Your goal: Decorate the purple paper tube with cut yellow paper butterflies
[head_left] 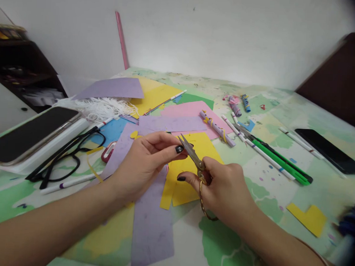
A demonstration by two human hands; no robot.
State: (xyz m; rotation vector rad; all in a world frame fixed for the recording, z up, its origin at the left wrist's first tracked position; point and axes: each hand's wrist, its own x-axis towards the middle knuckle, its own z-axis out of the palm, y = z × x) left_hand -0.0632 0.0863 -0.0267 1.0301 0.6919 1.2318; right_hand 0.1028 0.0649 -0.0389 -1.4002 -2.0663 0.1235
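Observation:
My right hand [222, 187] is closed around a small pair of scissors [196, 156], whose slightly parted blades point up and left. The blade tips reach the fingertips of my left hand [148, 155]. Its thumb and fingers are pinched together, and whatever they hold is too small or hidden to make out. Under both hands lie sheets of yellow paper [189, 191] and a long purple paper strip [153, 231]. A small yellow paper shape [134, 135] shows just behind my left hand.
Black-framed glasses [64, 159] and a tablet-like device [31, 131] lie left, white yarn [104, 109] behind. A rolled purple paper tube [218, 128] rests at the back. Rightward are a green box cutter [280, 160], several markers [302, 143], a black phone [331, 151] and a yellow scrap [308, 219].

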